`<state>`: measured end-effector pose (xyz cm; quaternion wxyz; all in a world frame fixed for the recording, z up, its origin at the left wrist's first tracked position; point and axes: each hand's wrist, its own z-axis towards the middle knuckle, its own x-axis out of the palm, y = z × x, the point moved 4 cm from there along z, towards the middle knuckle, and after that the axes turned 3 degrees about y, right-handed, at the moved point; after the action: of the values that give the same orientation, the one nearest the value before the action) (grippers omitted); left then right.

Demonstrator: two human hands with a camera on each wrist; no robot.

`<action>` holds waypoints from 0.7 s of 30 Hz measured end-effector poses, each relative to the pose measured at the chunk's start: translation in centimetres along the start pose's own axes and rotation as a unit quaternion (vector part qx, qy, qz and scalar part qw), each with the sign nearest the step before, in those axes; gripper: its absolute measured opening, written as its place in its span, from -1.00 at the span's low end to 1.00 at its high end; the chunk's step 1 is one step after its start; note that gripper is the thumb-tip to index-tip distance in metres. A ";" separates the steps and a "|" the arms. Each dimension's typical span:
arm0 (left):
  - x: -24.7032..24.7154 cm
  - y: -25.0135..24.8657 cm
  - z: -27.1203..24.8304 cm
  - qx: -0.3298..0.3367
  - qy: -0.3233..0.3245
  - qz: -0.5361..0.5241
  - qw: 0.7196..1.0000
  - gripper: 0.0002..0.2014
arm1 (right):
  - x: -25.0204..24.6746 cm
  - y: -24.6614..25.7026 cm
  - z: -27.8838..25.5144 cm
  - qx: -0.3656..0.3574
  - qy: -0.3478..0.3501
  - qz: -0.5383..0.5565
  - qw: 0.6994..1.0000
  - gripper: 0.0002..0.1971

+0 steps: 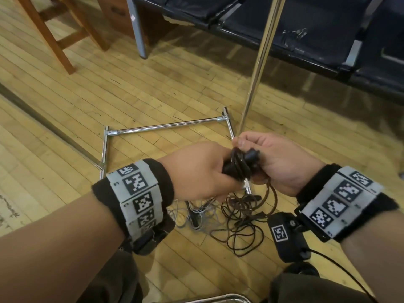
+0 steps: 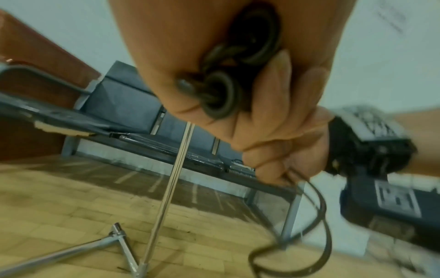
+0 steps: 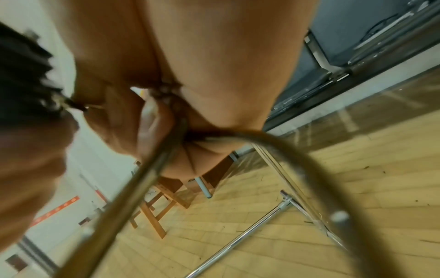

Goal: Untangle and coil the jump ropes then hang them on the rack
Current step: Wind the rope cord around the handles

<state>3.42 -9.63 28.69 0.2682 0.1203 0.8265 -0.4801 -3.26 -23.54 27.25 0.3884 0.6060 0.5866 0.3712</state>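
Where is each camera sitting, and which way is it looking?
Head: on the head, looking down at both hands holding a dark rope; both forearms show.
Left wrist: under the left hand, looking along it past the right hand to the bench.
Right wrist: under the right hand, looking past the blurred rope to a wooden chair.
All three show the rack.

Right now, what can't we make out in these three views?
- Head: black bundle mostly covered by left hand and right hand; wrap count unreadable.
- Head: rack pole cut off by the top edge.
- Head: floor ropes tangled; count unclear.
- Right wrist: motion blur; grip unreadable.
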 end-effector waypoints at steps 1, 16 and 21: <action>-0.4 0.0 -0.1 -0.003 -0.019 -0.021 1.000 -0.80 | 0.1 -0.4 0.2 0.008 -0.003 0.019 1.000 -0.68; 0.2 3.5 0.8 -0.161 0.092 0.287 0.940 -0.84 | 5.0 0.2 -0.7 -0.025 0.092 -0.545 0.833 -0.80; 2.0 2.5 0.9 -0.102 0.160 0.335 0.923 -0.72 | 3.9 1.1 -0.8 -0.053 0.037 -0.528 0.847 -0.73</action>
<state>3.22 -9.27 25.34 0.2885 0.4368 0.8146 -0.2496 -3.37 -19.62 28.51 0.5353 0.1685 0.8114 0.1631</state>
